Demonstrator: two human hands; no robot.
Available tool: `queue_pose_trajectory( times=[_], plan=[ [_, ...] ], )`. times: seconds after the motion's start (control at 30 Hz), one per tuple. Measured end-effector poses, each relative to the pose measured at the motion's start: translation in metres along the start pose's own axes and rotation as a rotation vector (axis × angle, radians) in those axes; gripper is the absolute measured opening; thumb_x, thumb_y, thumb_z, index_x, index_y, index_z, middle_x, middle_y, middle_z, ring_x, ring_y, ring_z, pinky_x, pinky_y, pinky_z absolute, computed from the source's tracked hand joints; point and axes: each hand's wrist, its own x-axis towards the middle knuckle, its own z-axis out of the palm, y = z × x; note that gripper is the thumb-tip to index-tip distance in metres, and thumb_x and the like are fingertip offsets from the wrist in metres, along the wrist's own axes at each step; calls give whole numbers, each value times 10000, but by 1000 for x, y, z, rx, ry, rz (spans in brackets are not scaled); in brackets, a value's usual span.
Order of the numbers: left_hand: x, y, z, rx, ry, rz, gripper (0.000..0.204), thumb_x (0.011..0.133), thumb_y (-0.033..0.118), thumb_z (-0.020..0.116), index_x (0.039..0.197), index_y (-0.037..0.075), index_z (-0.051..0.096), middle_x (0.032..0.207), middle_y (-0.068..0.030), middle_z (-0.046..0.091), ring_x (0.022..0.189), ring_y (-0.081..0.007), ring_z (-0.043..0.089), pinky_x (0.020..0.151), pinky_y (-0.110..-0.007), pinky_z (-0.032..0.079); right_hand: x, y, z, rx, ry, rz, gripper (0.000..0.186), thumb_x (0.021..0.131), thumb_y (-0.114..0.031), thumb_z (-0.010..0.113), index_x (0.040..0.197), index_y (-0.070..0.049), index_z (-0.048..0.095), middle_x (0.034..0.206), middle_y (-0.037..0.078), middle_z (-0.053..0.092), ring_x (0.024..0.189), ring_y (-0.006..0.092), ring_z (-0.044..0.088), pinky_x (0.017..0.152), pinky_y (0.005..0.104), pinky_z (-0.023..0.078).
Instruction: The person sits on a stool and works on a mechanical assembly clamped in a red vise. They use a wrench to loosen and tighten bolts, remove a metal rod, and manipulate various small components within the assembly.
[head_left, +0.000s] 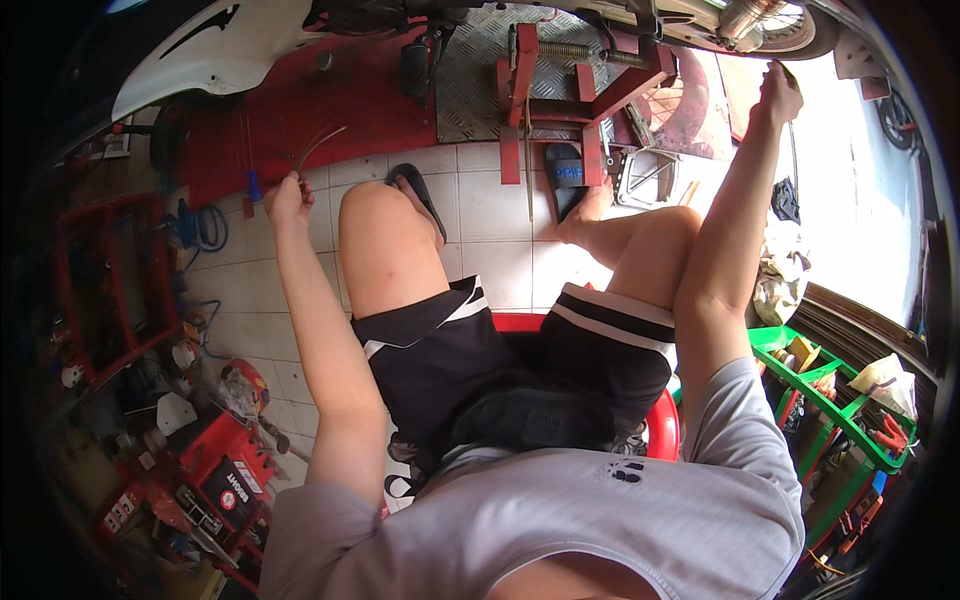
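Note:
My left hand (289, 201) is out at the left above the white tiles, its fingers pinched on a thin, stiff wire (314, 143). From the fingertips the wire curves up and to the right across a red platform (375, 120). Beside this hand, a blue-handled tool (254, 187) lies close to the platform's edge. My right hand (779, 98) is stretched far out at the upper right, near a motorcycle wheel, with its fingers closed. A thin dark strand (793, 150) hangs below it. What those fingers hold is too small to make out.
A red metal stand with springs (515, 110) rises ahead between my feet. White motorcycle bodywork (215, 55) overhangs the upper left. At left are a red rack (115, 285), a blue hose (205, 230) and cluttered tools. A green tool tray (845, 405) stands at right.

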Motion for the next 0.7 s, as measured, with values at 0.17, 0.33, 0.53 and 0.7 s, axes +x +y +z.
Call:
queue_pose_trajectory(
  times=[0.17, 0.33, 0.53, 0.7],
  plan=[
    [-142, 70, -44, 291, -52, 402, 236, 921, 215, 540, 801, 27, 615, 643, 20, 537, 523, -44, 460, 462, -195, 356, -116, -164, -46, 415, -536, -564, 200, 896, -83, 523, 1067, -7, 595, 975, 94, 650, 886, 169, 623, 837, 253, 460],
    [-224, 101, -58, 464, -264, 472, 255, 918, 241, 544, 831, 18, 636, 645, 28, 544, 519, -26, 451, 455, -185, 337, -287, -189, -37, 300, -1279, -997, 404, 797, -128, 637, 1183, -37, 556, 1120, 140, 609, 1039, 309, 574, 897, 354, 446],
    [-265, 99, -5, 497, -480, 522, 257, 921, 214, 532, 827, -7, 624, 611, 6, 541, 482, -34, 455, 426, -190, 351, -319, -111, -12, 261, -1268, -1017, 638, 803, -263, 669, 1345, -52, 404, 1262, 180, 507, 1113, 322, 512, 945, 403, 407],
    [-259, 89, 28, 475, -631, 368, 296, 935, 253, 512, 832, -1, 626, 620, -2, 540, 482, -46, 459, 430, -188, 345, -337, -83, -16, 373, -1503, -550, 315, 882, -224, 576, 1075, 18, 520, 805, 185, 576, 732, 317, 572, 651, 398, 442]
  ],
)
